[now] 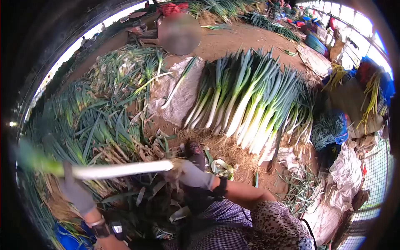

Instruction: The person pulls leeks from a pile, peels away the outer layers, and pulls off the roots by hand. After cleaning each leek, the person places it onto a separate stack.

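Note:
A long leek (125, 169) lies crosswise in front of me, its white shaft to the right and its blurred green leaves to the left. My left hand (77, 191), in a grey glove, is closed round it where white turns green. At the root end is my right hand (193, 175), also gloved, with its fingers closed at the brown roots; the fingertips are partly hidden. Beneath and beyond the left hand spreads a heap of loose leeks (83, 121). Ahead to the right, cleaner leeks (246, 104) lie side by side, roots toward me.
One leek (179, 83) rests on a pale sheet (166, 102) between heap and row. Root scraps (212, 146) litter the soil near my foot (193, 148). Bags (354, 96) and white sacking (346, 175) stand at right. Someone with a blurred head (179, 33) is across from me.

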`<state>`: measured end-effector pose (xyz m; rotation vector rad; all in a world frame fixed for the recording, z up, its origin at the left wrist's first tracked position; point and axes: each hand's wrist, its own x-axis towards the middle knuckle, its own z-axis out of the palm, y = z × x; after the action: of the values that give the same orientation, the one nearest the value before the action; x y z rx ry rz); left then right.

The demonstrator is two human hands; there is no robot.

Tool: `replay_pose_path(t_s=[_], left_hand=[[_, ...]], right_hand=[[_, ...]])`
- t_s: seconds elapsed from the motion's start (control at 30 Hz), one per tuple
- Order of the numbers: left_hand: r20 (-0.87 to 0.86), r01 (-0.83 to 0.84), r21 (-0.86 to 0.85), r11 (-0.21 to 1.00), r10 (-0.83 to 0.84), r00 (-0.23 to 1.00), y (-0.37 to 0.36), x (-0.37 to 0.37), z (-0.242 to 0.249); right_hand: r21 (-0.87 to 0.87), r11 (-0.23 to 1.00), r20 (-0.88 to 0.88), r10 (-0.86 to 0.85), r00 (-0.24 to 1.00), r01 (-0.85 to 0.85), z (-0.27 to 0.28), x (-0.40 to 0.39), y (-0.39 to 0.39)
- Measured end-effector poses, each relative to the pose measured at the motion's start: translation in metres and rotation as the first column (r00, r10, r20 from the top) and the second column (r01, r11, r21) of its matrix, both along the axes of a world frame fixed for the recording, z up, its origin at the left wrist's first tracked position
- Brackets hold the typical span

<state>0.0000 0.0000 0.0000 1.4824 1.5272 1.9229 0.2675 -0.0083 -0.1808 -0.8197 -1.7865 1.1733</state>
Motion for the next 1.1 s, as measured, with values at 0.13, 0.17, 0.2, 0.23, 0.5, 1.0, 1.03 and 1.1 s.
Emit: replay_pose_path(t_s=[0.13,0.17,0.2,0.23,0.5,1.0,1.03,1.1], left_hand=[[-0.155,0.354,-0.071,0.933,-0.361,0.920,0.038,0.122,0.007],[-0.112,0.415,-0.139,0.899,-0.431,0.895,0.045,0.137,-0.006],[-0.019,0.478,-0.137,0.868,-0.484,0.875,0.052,0.150,-0.029],[0.010,0.526,-0.227,0.820,-0.538,0.843,0.058,0.151,-0.051],[0.227,0.239,-0.697,0.676,-0.108,0.968,0.016,0.072,-0.184],[0.209,0.103,-0.785,0.611,0.104,0.972,-0.117,-0.102,-0.277],[0.234,0.118,-0.782,0.613,0.114,0.965,-0.118,-0.111,-0.282],[0.289,0.153,-0.772,0.617,0.127,0.949,-0.121,-0.129,-0.292]], right_hand=[[-0.474,0.872,-0.440,-0.354,0.825,0.122,-0.066,0.046,0.009],[-0.462,0.860,-0.491,-0.452,0.745,0.217,-0.080,0.049,0.016],[-0.457,0.845,-0.425,-0.483,0.765,0.279,-0.096,0.063,0.033],[-0.457,0.825,-0.361,-0.513,0.779,0.332,-0.114,0.074,0.048],[-0.683,0.476,0.020,-0.747,0.665,0.554,-0.284,0.162,0.182],[-0.375,0.916,0.498,0.329,0.802,-0.143,-0.130,0.005,0.238],[-0.454,0.882,0.481,0.362,0.799,-0.126,-0.116,-0.025,0.236],[-0.417,0.860,0.530,0.492,0.691,-0.294,-0.080,-0.091,0.230]])
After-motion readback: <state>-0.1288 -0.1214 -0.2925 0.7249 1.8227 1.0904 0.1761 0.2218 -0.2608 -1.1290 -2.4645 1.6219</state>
